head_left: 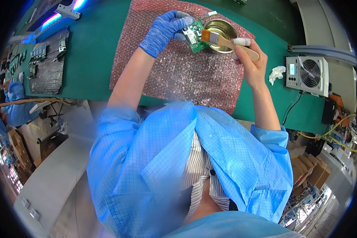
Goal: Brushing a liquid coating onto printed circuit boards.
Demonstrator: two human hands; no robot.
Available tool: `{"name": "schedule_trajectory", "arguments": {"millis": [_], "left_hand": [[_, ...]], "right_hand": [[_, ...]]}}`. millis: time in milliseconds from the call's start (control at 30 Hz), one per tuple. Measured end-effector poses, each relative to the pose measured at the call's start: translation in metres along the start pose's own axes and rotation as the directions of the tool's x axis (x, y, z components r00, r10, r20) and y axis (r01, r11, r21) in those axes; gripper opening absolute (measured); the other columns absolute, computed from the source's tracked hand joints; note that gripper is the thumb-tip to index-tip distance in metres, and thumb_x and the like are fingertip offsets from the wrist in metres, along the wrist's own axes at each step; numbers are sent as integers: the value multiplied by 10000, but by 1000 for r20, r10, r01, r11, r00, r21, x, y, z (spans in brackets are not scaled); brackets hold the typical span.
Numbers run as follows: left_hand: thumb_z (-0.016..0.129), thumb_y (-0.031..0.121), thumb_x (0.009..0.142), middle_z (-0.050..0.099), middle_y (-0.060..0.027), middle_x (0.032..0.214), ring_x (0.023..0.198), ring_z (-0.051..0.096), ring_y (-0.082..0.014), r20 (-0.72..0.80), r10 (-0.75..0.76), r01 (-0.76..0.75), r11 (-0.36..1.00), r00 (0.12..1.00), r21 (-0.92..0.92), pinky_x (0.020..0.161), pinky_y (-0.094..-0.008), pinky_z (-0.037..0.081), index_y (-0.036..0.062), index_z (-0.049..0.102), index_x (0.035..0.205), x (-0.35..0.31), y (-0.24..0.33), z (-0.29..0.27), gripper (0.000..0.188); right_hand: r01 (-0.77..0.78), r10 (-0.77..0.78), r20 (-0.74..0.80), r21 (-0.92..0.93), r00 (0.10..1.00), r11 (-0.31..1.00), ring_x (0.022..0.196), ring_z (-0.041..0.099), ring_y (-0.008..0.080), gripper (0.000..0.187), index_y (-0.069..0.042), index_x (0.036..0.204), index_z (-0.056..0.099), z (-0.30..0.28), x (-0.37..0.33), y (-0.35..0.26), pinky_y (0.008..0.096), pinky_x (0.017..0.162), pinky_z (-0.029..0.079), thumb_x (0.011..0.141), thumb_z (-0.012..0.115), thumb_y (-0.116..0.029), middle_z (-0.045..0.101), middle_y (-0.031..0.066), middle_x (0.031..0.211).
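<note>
My left hand point(164, 31), in a blue knit glove, is closed on the edge of a green circuit board point(194, 37). The board is tilted up over the bubble wrap, with a small white part sticking out at its top. In my right hand point(250, 59) is a flat paintbrush point(225, 41) with a pale wooden handle, and white wrapping covers one fingertip. The brush's orange-brown bristles are at the board's right edge; whether they touch it I cannot tell. Just behind the brush stands a round metal bowl point(228, 28), partly hidden by it.
Pink bubble wrap point(178, 75) covers the middle of the green table point(87, 51). On the right stand a white fan unit point(308, 75) and a crumpled white tissue point(277, 74). Several boards lie on a dark mat point(49, 75) at left, near a purple-lit bar point(51, 20). Another person point(20, 103) is at far left.
</note>
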State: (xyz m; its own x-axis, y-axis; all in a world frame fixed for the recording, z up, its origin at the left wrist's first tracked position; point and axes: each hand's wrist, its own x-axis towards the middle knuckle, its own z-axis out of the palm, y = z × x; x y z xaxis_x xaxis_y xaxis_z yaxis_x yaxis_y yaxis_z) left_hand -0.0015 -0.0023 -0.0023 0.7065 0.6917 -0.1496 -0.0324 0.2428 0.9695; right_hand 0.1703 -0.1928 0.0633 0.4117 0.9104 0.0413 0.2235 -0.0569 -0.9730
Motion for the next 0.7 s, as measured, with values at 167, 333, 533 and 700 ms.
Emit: {"name": "schedule_trajectory", "arguments": {"millis": [167, 333, 533, 700], "left_hand": [[697, 293, 800, 651, -59, 934, 806, 643, -138, -13, -15, 16, 998, 1000, 62, 593, -241, 561, 52, 616, 1019, 1, 0, 6, 336], [697, 295, 800, 653, -72, 944, 805, 645, -146, -43, 49, -47, 998, 998, 52, 590, -241, 563, 46, 607, 1020, 1, -4, -3, 344], [705, 278, 793, 648, -74, 967, 833, 639, -142, -30, 18, -17, 999, 999, 46, 608, -245, 564, 47, 602, 1031, -3, 3, -4, 347], [712, 264, 788, 642, -53, 954, 835, 633, -133, 55, 30, -31, 999, 998, 12, 617, -240, 562, 61, 609, 1035, -4, 9, 2, 336]], "right_hand": [[152, -146, 53, -112, 988, 982, 635, 517, 41, 197, -27, 1025, 609, 19, 13, 1, 190, 544, 408, 879, 595, -159, 593, -6, 744], [117, -50, 187, -361, 981, 925, 623, 505, 39, 183, -44, 1003, 613, 13, 6, 0, 199, 532, 388, 870, 592, -168, 576, -18, 719], [-52, 52, 45, 7, 998, 999, 615, 527, 60, 200, -14, 989, 619, -8, 0, 0, 210, 521, 406, 849, 602, -155, 588, 5, 730], [-8, 8, 1, 120, 1000, 993, 658, 538, 79, 257, 11, 1025, 605, -5, 19, 7, 217, 553, 428, 860, 605, -187, 597, 31, 772]]}}
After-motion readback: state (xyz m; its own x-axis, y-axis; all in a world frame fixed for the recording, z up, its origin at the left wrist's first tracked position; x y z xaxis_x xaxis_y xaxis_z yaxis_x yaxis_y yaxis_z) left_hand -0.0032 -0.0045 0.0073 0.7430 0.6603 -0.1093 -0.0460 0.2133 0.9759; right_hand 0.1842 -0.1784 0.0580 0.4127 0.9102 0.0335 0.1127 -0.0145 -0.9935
